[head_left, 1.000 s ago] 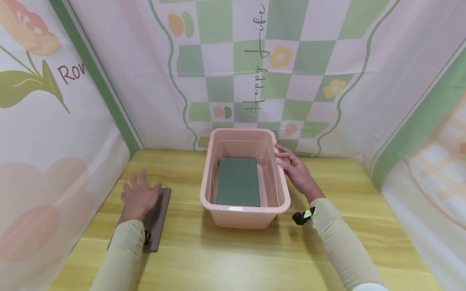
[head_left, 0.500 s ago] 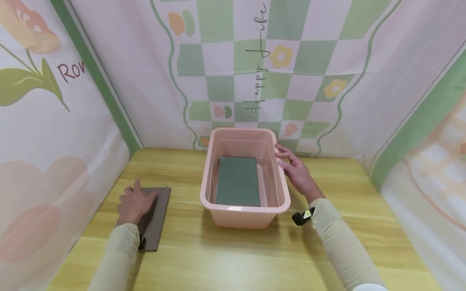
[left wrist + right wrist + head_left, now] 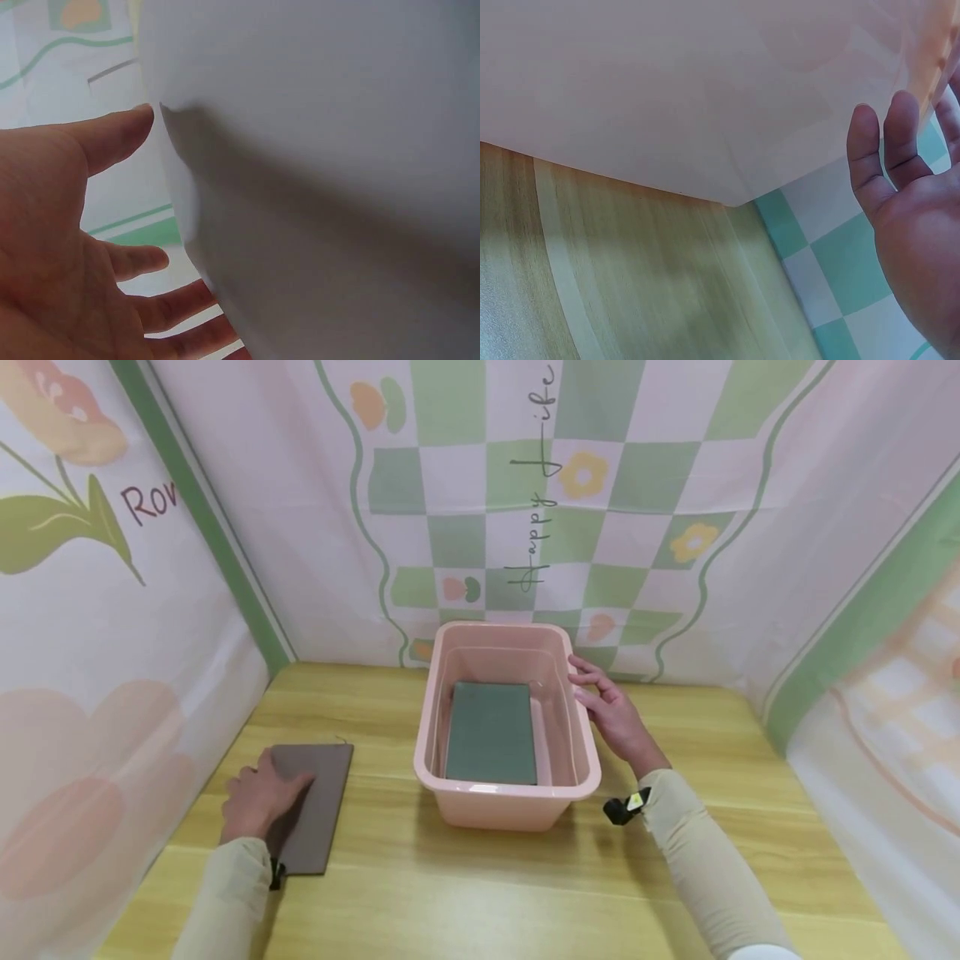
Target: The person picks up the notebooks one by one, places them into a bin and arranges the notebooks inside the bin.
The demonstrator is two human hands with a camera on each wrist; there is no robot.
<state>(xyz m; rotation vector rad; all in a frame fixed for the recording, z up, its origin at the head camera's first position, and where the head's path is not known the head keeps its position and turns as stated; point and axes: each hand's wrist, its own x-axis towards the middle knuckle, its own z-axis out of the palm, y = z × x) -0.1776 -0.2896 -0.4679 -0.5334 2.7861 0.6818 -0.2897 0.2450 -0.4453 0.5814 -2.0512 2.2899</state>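
My left hand (image 3: 258, 797) is over the left part of a flat grey-brown notebook (image 3: 322, 810) on the table. Its thumb is stretched across the cover, while the other fingers lie towards the left edge. In the left wrist view the thumb tip and several fingertips meet the notebook's surface (image 3: 337, 112), fingers spread apart. A pink plastic basin (image 3: 498, 810) stands at the middle of the table, with a dark green book (image 3: 491, 735) lying flat inside. My right hand (image 3: 618, 722) rests its fingertips against the basin's right rim; the right wrist view shows the fingers loosely bent beside the wall.
The wooden table (image 3: 480, 902) carries everything. A printed cloth (image 3: 465, 510) with checks and flowers hangs right behind the basin, and another patterned cloth (image 3: 97, 635) closes off the left side. Black wrist cameras sit at both cuffs.
My left hand has come down and shifted left and towards me over the notebook, uncovering more of its cover. My right hand and the basin stay put.
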